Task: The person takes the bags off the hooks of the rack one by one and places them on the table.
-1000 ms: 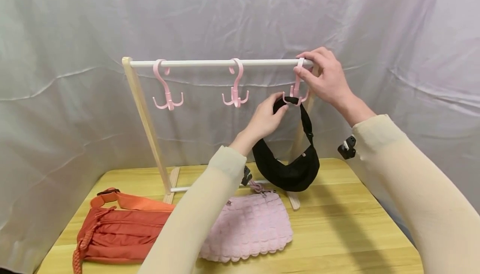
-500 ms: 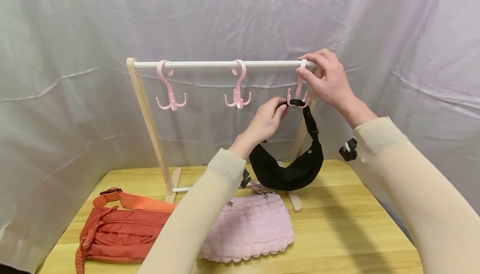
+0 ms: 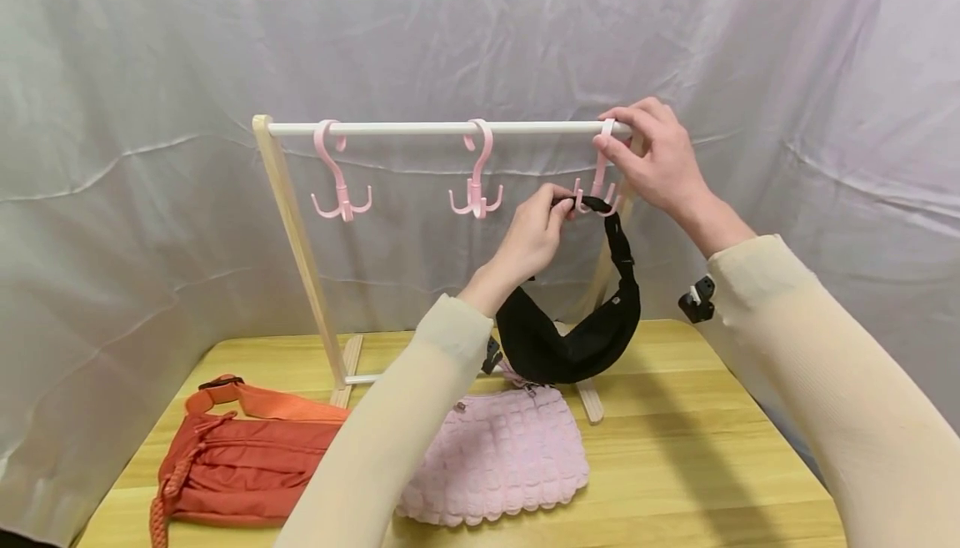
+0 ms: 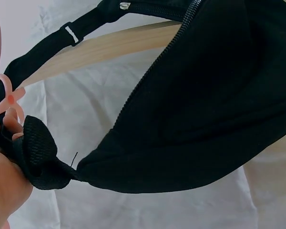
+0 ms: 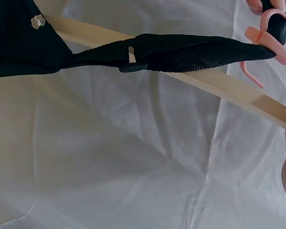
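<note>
My left hand (image 3: 528, 235) pinches the strap of a black sling bag (image 3: 568, 354) just left of the rightmost pink hook (image 3: 600, 171). The strap (image 3: 619, 246) passes through the hook's prongs, and the bag hangs below, over the table. Up at the rack's white bar, my right hand (image 3: 658, 156) holds the top of that same hook between thumb and fingers. In the left wrist view the strap is bunched by the fingers beside the hook (image 4: 10, 99). The right wrist view has the strap (image 5: 190, 52) running taut to the hook (image 5: 271, 43).
Two more pink hooks, one in the middle (image 3: 474, 173) and one at left (image 3: 339, 181), hang from the white bar (image 3: 405, 128). A pink quilted pouch (image 3: 502, 456) and a red bag (image 3: 255, 469) with an orange strap lie on the wooden table (image 3: 675, 465).
The strap has come into the hook's prongs, and the left fingers have closed more tightly on it. The black bag has swung slightly left. My right hand stays on the hook's top.
</note>
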The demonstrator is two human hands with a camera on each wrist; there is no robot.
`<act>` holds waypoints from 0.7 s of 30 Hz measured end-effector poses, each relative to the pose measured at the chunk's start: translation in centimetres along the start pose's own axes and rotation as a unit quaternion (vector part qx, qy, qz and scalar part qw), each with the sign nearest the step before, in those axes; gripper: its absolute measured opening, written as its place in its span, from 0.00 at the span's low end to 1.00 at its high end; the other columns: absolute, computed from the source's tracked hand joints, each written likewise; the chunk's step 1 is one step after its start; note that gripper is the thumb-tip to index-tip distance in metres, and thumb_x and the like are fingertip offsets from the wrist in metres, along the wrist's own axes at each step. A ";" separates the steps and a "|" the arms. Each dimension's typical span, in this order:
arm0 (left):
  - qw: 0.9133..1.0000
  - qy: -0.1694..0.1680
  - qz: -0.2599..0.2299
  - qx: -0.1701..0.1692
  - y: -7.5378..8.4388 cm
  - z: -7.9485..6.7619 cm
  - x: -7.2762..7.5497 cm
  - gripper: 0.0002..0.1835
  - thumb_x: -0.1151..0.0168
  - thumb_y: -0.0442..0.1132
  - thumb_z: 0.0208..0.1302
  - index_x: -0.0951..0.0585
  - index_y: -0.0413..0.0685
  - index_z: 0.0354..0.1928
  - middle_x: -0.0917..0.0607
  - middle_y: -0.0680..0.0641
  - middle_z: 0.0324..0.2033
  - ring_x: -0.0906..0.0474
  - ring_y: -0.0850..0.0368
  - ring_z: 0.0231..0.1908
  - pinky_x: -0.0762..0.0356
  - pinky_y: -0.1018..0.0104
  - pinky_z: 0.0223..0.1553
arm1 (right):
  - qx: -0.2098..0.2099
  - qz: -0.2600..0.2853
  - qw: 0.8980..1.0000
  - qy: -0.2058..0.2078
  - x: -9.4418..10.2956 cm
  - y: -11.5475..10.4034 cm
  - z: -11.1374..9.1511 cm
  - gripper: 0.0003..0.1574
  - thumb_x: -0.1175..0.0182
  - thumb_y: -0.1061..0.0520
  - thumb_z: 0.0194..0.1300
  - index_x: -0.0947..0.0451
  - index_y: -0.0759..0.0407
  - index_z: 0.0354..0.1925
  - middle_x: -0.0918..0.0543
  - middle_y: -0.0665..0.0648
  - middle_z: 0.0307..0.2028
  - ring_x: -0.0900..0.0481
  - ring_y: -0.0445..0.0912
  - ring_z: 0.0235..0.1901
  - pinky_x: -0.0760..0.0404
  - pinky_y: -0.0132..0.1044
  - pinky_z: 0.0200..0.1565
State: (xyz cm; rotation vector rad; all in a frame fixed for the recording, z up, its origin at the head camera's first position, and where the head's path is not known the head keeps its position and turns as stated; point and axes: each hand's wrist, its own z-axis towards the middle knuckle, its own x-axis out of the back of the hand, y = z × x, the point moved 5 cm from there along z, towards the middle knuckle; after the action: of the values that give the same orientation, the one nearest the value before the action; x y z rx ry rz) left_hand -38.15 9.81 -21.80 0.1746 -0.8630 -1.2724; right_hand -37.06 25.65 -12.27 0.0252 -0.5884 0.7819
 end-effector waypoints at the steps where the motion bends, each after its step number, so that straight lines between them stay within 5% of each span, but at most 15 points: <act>1: 1.000 0.003 0.001 0.000 0.0 0.0 0.0 0.11 0.55 0.42 0.74 0.25 0.46 0.47 0.20 0.51 0.36 0.27 0.61 0.35 0.30 0.73 0.38 | 0.000 0.000 1.000 0.000 0.0 0.0 0.0 0.20 0.36 0.49 0.61 0.19 0.57 0.50 0.24 0.55 0.40 0.36 0.42 0.39 0.40 0.32 0.39; 12: 1.000 0.020 0.000 -0.001 0.6 0.5 0.4 0.10 0.53 0.42 0.73 0.25 0.45 0.45 0.18 0.50 0.38 0.23 0.62 0.41 0.28 0.74 0.44 | -0.007 0.001 1.000 -0.005 -0.1 -0.2 0.0 0.20 0.36 0.49 0.62 0.19 0.56 0.50 0.24 0.58 0.41 0.35 0.43 0.40 0.39 0.32 0.39; 21: 0.999 0.032 0.014 -0.017 1.1 1.2 0.8 0.10 0.53 0.41 0.73 0.25 0.44 0.45 0.20 0.51 0.36 0.26 0.61 0.36 0.31 0.75 0.40 | -0.006 0.007 1.000 -0.007 -0.3 -0.1 0.0 0.20 0.37 0.49 0.62 0.19 0.56 0.51 0.24 0.58 0.40 0.35 0.44 0.38 0.39 0.32 0.38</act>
State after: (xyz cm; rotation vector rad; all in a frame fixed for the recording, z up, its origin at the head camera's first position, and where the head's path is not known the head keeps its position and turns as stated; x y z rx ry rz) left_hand -38.04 9.83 -20.00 0.1755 -0.7859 -1.2487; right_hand -37.19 25.38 -12.37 0.0158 -0.6060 0.7914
